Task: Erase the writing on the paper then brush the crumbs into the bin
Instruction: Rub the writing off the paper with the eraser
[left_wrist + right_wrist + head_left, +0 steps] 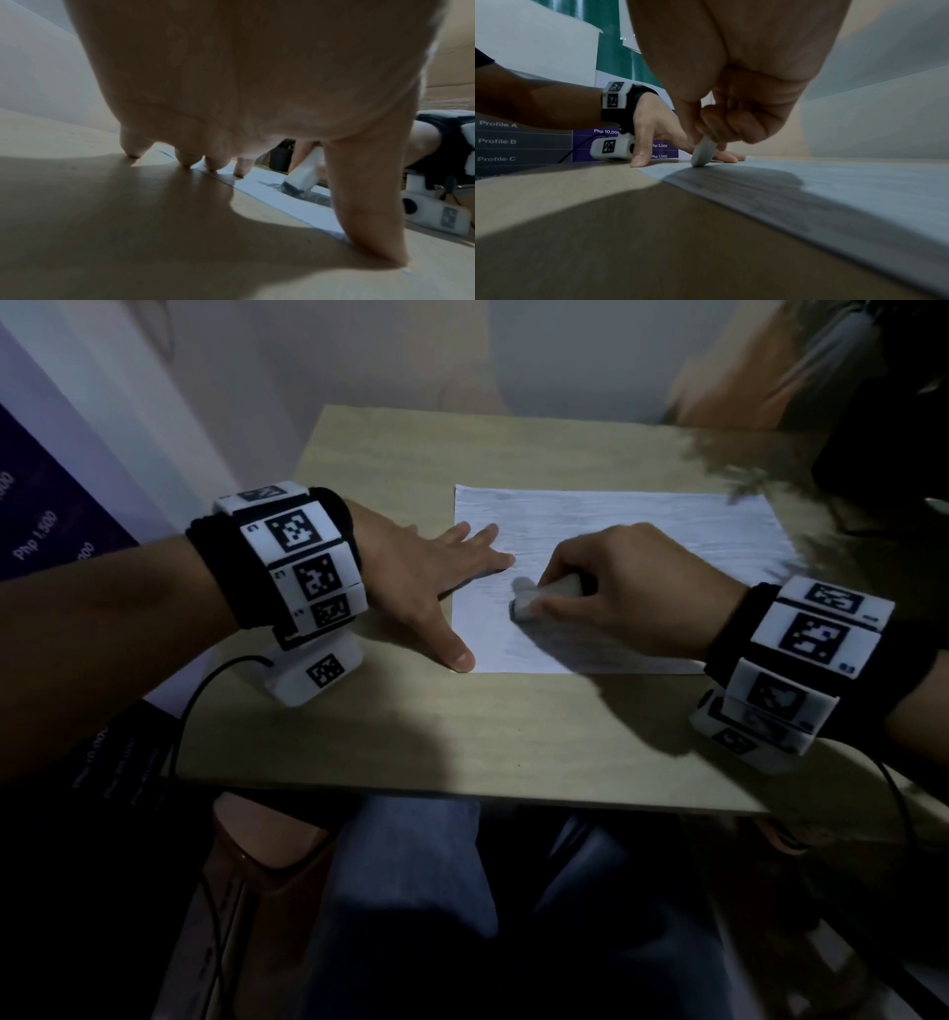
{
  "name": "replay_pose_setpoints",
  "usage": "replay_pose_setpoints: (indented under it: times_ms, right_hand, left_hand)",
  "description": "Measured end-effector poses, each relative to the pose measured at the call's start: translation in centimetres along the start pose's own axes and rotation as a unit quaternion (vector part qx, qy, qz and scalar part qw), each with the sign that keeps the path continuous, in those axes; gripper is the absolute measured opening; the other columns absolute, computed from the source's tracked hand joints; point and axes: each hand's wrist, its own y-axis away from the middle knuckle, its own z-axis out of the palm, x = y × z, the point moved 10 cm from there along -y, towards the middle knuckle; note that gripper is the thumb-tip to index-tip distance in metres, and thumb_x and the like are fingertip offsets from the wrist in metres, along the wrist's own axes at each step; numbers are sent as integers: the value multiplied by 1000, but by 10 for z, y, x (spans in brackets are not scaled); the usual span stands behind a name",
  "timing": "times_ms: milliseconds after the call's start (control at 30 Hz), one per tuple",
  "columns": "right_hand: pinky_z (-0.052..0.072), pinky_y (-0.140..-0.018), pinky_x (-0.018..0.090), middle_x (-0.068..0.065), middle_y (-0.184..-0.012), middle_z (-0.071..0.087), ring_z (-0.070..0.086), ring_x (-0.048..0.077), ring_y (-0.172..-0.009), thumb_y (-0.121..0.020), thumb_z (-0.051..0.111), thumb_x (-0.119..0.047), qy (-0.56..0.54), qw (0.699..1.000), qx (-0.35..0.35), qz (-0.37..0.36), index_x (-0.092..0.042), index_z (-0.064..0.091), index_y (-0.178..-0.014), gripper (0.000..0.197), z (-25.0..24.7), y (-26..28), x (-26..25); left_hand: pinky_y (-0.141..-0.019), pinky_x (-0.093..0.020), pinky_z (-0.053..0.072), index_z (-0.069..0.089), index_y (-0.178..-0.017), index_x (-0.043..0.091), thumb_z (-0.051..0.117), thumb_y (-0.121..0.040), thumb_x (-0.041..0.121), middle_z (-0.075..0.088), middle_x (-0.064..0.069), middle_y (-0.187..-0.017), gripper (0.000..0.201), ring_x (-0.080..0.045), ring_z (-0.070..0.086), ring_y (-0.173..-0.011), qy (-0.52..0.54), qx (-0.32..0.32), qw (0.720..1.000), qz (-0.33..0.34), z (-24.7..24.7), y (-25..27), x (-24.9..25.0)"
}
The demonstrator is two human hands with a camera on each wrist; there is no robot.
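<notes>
A white sheet of paper (pixel 642 531) with faint grey pencil marks lies flat on the wooden table (pixel 411 726). My left hand (pixel 441 572) lies spread with straight fingers, fingertips and thumb pressing the paper's left edge. My right hand (pixel 616 593) pinches a white eraser (pixel 529 600) and holds its dark-smudged tip against the paper near the left side. In the right wrist view the eraser (pixel 703 152) touches the paper (pixel 847 199) just in front of the left hand (pixel 659 140). The left wrist view shows the eraser (pixel 303 174) tilted on the paper (pixel 282 201). No bin is in view.
The table's front edge is close to my lap. A wall stands behind the table, and a purple poster (pixel 56 526) with printed prices hangs to the left. A dark object (pixel 888 449) sits at the table's far right corner. Cables run from both wrist units.
</notes>
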Motion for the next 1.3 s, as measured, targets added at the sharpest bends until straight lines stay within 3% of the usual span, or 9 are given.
replay_pose_setpoints:
  times_ms: [167,333,533,667,800,967,1100,1233,1300]
  right_hand:
    - [37,-58,20,-14,-74,61,58,6,-72,-81,72,-49,39,998,-47,-3,-28,64,-92,25,9,6,2]
    - [36,-58,11,-15,-68,58,54,2,-64,-83,60,-58,30,997,-59,-51,-25,69,-97,37,14,7,-12]
    - [39,-65,30,-7,-73,62,60,18,-71,-92,62,-46,33,998,-14,-47,-19,68,-97,28,9,0,-11]
    - [40,-62,23,-11,-74,63,57,3,-68,-89,63,-52,14,993,-96,-67,-25,67,-97,28,29,3,-21]
    - [36,-65,29,-11,-76,61,58,13,-74,-92,64,-45,7,1000,-6,-19,-24,61,-108,27,8,-7,-1]
    - [35,-61,15,-12,-80,59,51,-1,-70,-92,64,-46,-6,999,-34,-21,-24,54,-104,26,15,-6,1]
    - [36,-65,29,-7,-84,60,53,15,-76,-92,61,-49,7,1000,-18,3,-22,55,-104,30,11,-6,8]
    - [35,-61,12,-21,-76,52,50,-4,-68,-94,60,-48,5,999,-48,-26,-35,43,-100,22,16,0,2]
    - [39,-63,19,-19,-74,53,50,-4,-67,-94,58,-53,3,999,-37,-26,-33,45,-99,25,13,1,3]
  left_hand:
    - [-125,-50,-10,-19,-159,37,67,-78,71,-34,11,-164,123,-9,-28,-151,-3,-1,1000,-3,-1,1,0]
    - [-126,-50,-9,-19,-159,38,68,-77,72,-34,13,-163,124,-7,-29,-150,2,2,1000,0,0,0,-1]
    - [-125,-51,-11,-21,-158,37,63,-68,81,-36,11,-163,131,-9,-30,-150,-2,1,1000,7,2,-2,0]
    - [-125,-52,-11,-20,-160,34,65,-72,79,-34,7,-164,129,-13,-29,-151,-2,14,1000,9,1,-6,0]
    - [-124,-52,-12,-14,-160,39,64,-60,82,-31,8,-165,134,-12,-28,-152,11,21,999,29,-1,-8,3]
    - [-123,-56,-14,-3,-154,57,76,-62,73,-30,4,-166,123,-17,-29,-151,23,32,998,44,-18,-14,6]
    - [-122,-52,-16,-5,-155,58,70,-54,85,-29,9,-166,128,-14,-28,-151,30,24,999,38,-23,-23,1]
    - [-121,-53,-18,-7,-154,58,55,-49,103,-26,6,-167,130,-14,-28,-151,12,48,997,55,-20,-27,5]
    - [-121,-53,-19,-9,-156,52,51,-52,102,-25,5,-168,131,-13,-29,-151,-12,63,996,60,-18,-28,11]
